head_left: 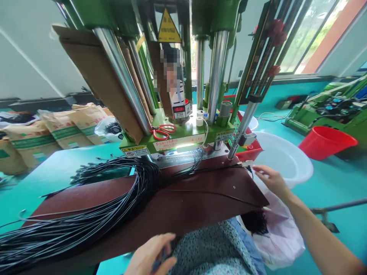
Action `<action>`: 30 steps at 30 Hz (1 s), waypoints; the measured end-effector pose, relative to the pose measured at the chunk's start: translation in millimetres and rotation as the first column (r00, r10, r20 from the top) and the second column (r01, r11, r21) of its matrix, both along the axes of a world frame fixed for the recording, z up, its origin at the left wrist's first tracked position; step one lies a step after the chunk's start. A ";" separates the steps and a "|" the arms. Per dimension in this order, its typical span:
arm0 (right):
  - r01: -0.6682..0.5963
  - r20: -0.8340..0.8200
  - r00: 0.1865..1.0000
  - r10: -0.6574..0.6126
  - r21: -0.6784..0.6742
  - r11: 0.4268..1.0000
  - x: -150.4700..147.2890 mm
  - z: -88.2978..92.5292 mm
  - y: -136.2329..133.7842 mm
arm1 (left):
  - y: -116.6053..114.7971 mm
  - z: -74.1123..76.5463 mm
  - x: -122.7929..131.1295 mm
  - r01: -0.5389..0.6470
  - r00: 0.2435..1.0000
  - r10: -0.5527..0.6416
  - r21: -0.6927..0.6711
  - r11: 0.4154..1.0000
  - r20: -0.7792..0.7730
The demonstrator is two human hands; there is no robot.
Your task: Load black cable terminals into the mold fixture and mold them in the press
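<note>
My right hand (271, 181) reaches past the right end of the brown board (183, 202). Its fingers are stretched out, with the tips right beside a black cable end (249, 169) at the board's corner. My left hand (153, 254) is low in front, above my lap, its fingers curled around something small and dark that I cannot make out. A thick bundle of black cables (114, 214) lies over the left of the board. Several thin cable strands run from it into the lit gap under the green press (174, 133) and along the board to the right.
Red-handled scissors (163, 131) lie on the press ledge. A white bag with black pieces (281, 233) hangs below the board's right end. Beyond are a white tub (301, 162), a red bucket (327, 143) and a red bin (249, 152). Paper sacks (57, 130) stand at left.
</note>
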State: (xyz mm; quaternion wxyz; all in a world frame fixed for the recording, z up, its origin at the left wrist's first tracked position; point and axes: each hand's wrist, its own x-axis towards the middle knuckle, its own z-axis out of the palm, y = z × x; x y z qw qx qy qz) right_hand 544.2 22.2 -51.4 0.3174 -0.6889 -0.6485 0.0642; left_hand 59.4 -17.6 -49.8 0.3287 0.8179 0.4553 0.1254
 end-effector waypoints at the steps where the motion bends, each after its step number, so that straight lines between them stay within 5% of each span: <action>1: -0.108 0.170 0.980 0.102 0.023 0.994 -9.0 4.5 16.0 | 10.0 6.4 25.0 0.066 0.998 -0.068 0.102 0.993 0.010; 4: -0.261 0.461 0.847 0.267 -0.077 0.962 -30.2 11.2 53.4 | 44.4 13.1 92.3 0.113 0.994 -0.102 0.341 0.933 -0.050; 9: -0.318 0.545 0.748 0.379 -0.207 0.925 -37.6 18.4 63.7 | 88.0 1.0 147.7 0.165 0.949 -0.005 0.482 0.861 -0.315; 14: -0.307 0.506 0.732 0.457 -0.353 0.884 -36.5 29.2 55.6 | 116.8 -5.6 166.5 0.219 0.879 0.070 0.530 0.820 -0.471; 20: -0.341 0.362 0.761 0.539 -0.483 0.806 -28.1 33.8 56.0 | 131.5 -7.5 171.9 0.204 0.889 0.098 0.579 0.789 -0.447; 26: -0.374 0.324 0.797 0.510 -0.398 0.837 -23.0 43.9 68.6 | 125.9 -6.2 176.8 0.218 0.909 0.045 0.566 0.795 -0.413; 30: -0.441 0.366 0.751 0.549 -0.340 0.830 -54.3 36.1 79.6 | 123.8 -9.2 182.3 0.218 0.909 0.052 0.577 0.787 -0.415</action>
